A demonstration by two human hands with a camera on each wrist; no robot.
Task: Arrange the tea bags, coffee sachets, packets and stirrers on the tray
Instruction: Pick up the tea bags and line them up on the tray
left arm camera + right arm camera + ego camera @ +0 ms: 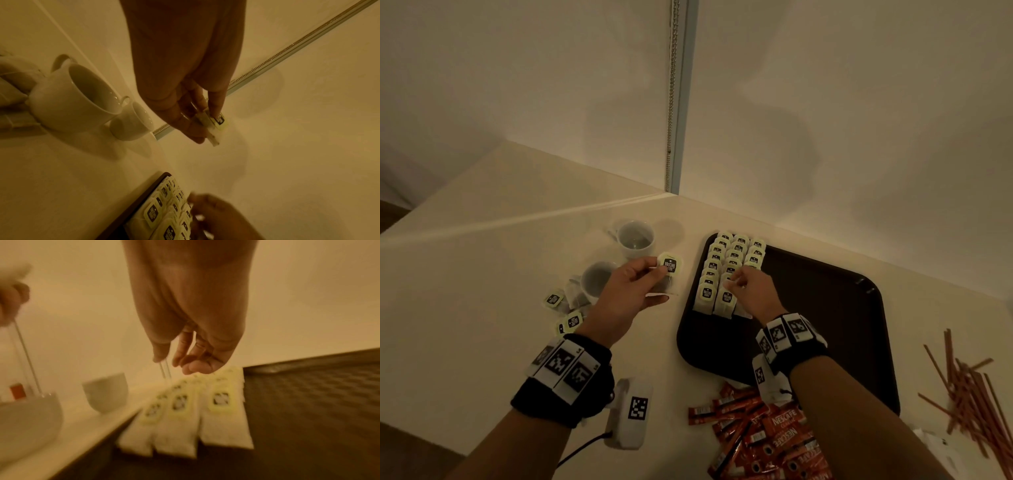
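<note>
A dark tray (825,308) lies on the pale counter, with rows of tea bags (722,270) along its left side. My left hand (657,270) is just left of the tray and pinches one tea bag (670,265) by its tag, the pouch hanging under the palm. In the left wrist view that tea bag (213,125) sits between thumb and fingers. My right hand (734,279) hovers over the near end of the rows with curled fingers. In the right wrist view my right hand (174,363) pinches a thin string above the tea bag rows (185,410).
Two white cups (636,238) (597,279) stand left of the tray, with loose tea bags (565,308) beside them. Red coffee sachets (767,431) are heaped at the tray's near edge. Brown stirrers (969,387) lie scattered to the right. Walls close off the back.
</note>
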